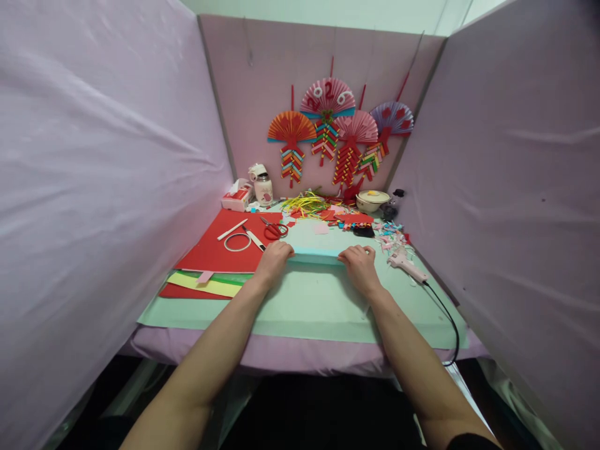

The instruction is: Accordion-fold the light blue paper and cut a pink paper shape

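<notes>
A light blue strip of paper (316, 256) stretches level between my two hands, just over the pale green table cover. Its left end is pinched by my left hand (276, 255), fingers closed. At the other end, my right hand (360, 257) grips the strip in the same way. Red-handled scissors (275, 231) lie just beyond my left hand, with a utility knife (254, 239) and a roll of tape (237, 242) to their left. Right of my right hand rests a pale glue gun (407, 267) with a black cord.
Red paper sheets (206, 240) and a white pen (232, 229) lie at left. Yellow-green strips (307, 203), a lidded bowl (372, 200), a bottle (262, 186) and a tissue box (237, 197) stand along the back. Paper fan ornaments (328, 100) hang on the rear panel.
</notes>
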The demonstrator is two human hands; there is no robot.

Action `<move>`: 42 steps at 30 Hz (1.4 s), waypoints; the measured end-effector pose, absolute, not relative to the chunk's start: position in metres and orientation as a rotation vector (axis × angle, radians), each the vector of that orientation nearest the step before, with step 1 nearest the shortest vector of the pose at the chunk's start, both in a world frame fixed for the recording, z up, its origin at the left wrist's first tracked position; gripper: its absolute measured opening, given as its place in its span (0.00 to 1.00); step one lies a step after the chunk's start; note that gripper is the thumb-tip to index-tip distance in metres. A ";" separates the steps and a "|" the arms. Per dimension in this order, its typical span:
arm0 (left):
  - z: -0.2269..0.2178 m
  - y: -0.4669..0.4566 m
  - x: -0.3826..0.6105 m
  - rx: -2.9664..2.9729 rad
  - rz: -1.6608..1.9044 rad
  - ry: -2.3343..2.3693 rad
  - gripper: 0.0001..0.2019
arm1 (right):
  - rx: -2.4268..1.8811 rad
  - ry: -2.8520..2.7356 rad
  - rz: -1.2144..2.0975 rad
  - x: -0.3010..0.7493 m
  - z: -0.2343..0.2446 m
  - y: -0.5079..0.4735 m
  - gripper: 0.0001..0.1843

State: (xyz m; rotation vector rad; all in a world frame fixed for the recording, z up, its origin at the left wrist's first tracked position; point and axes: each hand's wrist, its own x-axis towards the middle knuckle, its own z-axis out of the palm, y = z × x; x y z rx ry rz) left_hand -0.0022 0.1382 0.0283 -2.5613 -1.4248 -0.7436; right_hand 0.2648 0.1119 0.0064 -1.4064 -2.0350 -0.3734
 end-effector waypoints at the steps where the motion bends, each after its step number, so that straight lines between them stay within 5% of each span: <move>1: 0.028 0.138 -0.003 -2.579 -0.760 -1.404 0.07 | -1.399 -2.031 -0.363 0.266 0.006 0.113 0.13; 42: 0.019 0.151 -0.020 -2.379 -1.089 -1.430 0.06 | -1.354 -1.802 -0.218 0.285 0.004 0.119 0.13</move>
